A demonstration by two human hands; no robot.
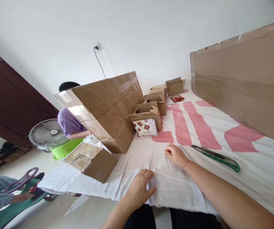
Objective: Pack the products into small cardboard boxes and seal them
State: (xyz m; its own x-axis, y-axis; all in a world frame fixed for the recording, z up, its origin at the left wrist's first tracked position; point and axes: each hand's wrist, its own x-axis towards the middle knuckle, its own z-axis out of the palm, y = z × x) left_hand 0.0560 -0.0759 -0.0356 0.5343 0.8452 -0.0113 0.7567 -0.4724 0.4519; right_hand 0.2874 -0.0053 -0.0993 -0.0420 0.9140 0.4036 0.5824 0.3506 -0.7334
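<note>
My left hand (pixel 140 187) rests at the near edge of the white cloth with its fingers apart and nothing in them. Farther forward, my right hand (pixel 175 155) lies on the cloth, fingers curled in and closed; no object shows in it. To its right is a long tool with a green handle and a dark, blade-like part (pixel 219 157); its exact kind is unclear. Ahead of both hands, a white packet printed "Meal" (pixel 146 128) leans against the front of an open cardboard box (pixel 158 118).
More small open boxes (pixel 175 88) line up behind, beside a red snack packet (pixel 177 98). Tall cardboard panels stand left (pixel 118 108) and right (pixel 244 79). A closed box (pixel 100 165) sits at left. Two people, a fan (pixel 48 135) and a green basin (pixel 65 149) are beyond.
</note>
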